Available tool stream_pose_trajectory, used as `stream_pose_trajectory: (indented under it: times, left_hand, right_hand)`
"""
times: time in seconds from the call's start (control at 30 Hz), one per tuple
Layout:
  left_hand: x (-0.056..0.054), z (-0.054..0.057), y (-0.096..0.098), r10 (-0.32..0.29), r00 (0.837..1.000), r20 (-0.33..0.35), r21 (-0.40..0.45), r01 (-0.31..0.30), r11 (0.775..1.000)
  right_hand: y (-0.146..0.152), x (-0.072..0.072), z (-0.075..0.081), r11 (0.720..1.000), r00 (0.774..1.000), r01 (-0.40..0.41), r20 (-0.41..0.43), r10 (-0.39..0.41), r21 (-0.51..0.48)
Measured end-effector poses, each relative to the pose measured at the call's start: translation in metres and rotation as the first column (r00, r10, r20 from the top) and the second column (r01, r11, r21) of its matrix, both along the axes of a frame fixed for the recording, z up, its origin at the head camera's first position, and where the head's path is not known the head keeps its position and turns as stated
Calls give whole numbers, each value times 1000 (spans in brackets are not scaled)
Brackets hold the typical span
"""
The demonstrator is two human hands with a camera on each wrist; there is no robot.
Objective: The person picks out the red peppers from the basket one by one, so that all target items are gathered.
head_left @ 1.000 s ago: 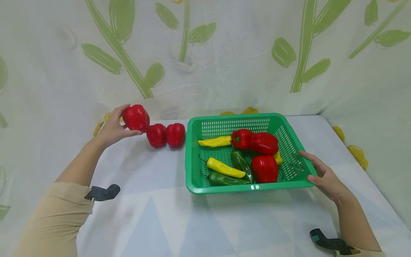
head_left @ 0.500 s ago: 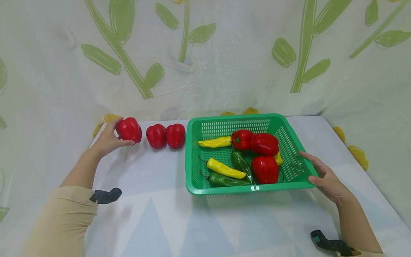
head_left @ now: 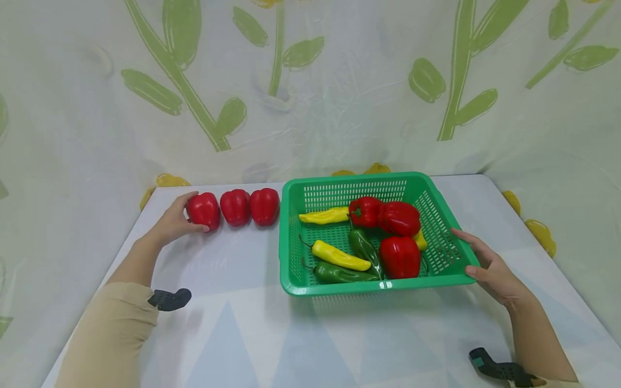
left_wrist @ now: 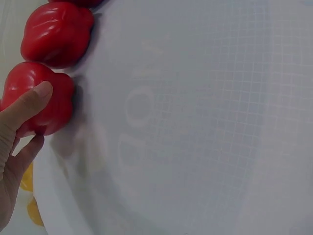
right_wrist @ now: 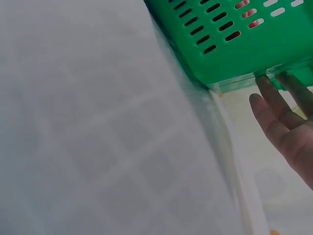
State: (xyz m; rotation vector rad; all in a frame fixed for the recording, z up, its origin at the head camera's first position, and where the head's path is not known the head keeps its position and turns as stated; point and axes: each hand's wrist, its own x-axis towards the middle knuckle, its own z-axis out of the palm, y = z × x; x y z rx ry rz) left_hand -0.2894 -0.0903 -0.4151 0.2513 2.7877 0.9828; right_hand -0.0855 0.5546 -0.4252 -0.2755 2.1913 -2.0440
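Note:
My left hand (head_left: 176, 220) grips a red bell pepper (head_left: 204, 210) at the table's far left, thumb on the near side. In the left wrist view the thumb lies across this pepper (left_wrist: 39, 95), which sits close beside another red bell pepper (left_wrist: 56, 36). Two more red bell peppers, one in the middle (head_left: 235, 207) and one on the right (head_left: 264, 207), continue the row. My right hand (head_left: 496, 269) holds the right rim of a green plastic basket (head_left: 335, 288). In the right wrist view its fingertips (right_wrist: 264, 81) reach under the rim.
Inside the basket lie red bell peppers (head_left: 400, 257), yellow long peppers (head_left: 339, 255) and green long peppers (head_left: 339, 271). A white table (head_left: 233, 334) with pale blue triangles carries everything. A patterned curtain (head_left: 339, 118) hangs behind the table's back edge.
My left hand has brought the red bell pepper down and then slightly right, to the left end of the row. My right hand and the basket have stayed in place.

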Motion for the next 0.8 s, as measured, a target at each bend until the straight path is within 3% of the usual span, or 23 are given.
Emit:
stream_pose_trajectory:
  times: [0.43, 0.8]
  left_hand:
    - [-6, 1, 0, -66, 997, 27, -10, 67, 998]
    - [-5, 11, 4, -64, 998, 19, 22, 63, 998]
  right_hand:
    - [0, -1, -2, 999, 1000, -15, -12, 15, -33]
    - [1, 0, -4, 999, 999, -24, -24, 23, -42]
